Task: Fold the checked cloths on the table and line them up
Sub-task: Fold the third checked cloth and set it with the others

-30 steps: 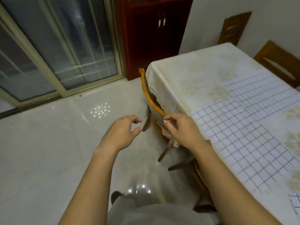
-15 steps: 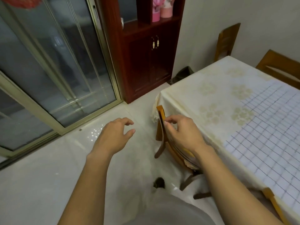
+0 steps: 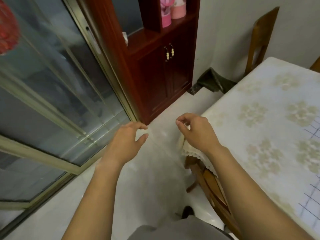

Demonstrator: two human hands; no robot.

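Pale floor tiles [image 3: 147, 179] filled the view now. The right hand [image 3: 195, 132] had come off the wooden chair [image 3: 213, 186], loose and empty like the left hand [image 3: 126, 141]. The checked cloth [image 3: 311, 213] lay on the table [image 3: 233, 129], far right, so no folding had begun.

A cream tablecloth [image 3: 270, 94] is patterned with pale flowers, the white checked cloth [image 3: 313, 213] is gridded darkly, and the cabinet [image 3: 152, 78] is stained red-brown.
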